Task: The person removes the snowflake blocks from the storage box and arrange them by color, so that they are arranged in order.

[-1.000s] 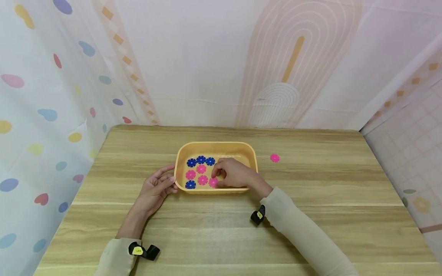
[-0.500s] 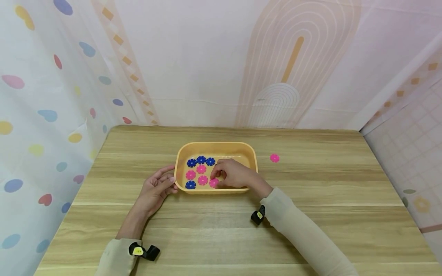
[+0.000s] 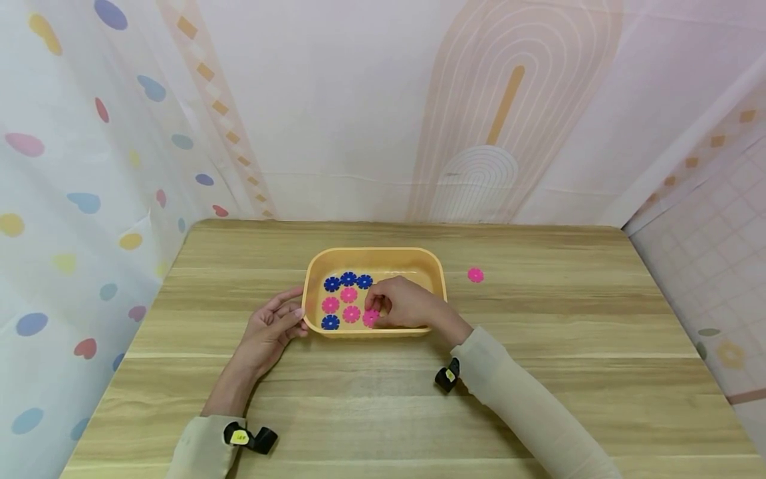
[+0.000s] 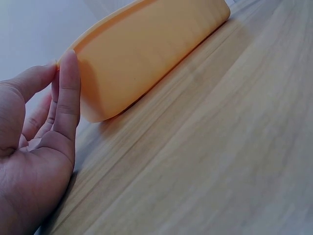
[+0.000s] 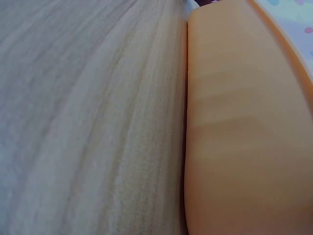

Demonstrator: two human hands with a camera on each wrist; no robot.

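Note:
An orange-yellow plastic tray (image 3: 413, 259) stands on the wooden table. My left hand (image 3: 272, 332) pinches its left rim between thumb and fingers, as the left wrist view also shows with the tray's outer wall (image 4: 132, 54). My right hand (image 3: 408, 303) reaches over the near rim into the tray, fingers curled down at a pink snowflake disc (image 3: 370, 319), which they pinch and partly cover. Left of it lie more pink discs (image 3: 351, 314) and several blue notched discs (image 3: 348, 279), flat on the tray floor. The right wrist view shows only the tray's side (image 5: 244, 127) and table.
One more pink disc (image 3: 475, 275) lies on the table (image 3: 568, 313) to the right of the tray. A patterned curtain (image 3: 335, 120) hangs behind the table's back edge and along the left side.
Both hands and the tray stay almost in place. The pink disc at my right fingertips has shifted very slightly; the head view has tilted a little.

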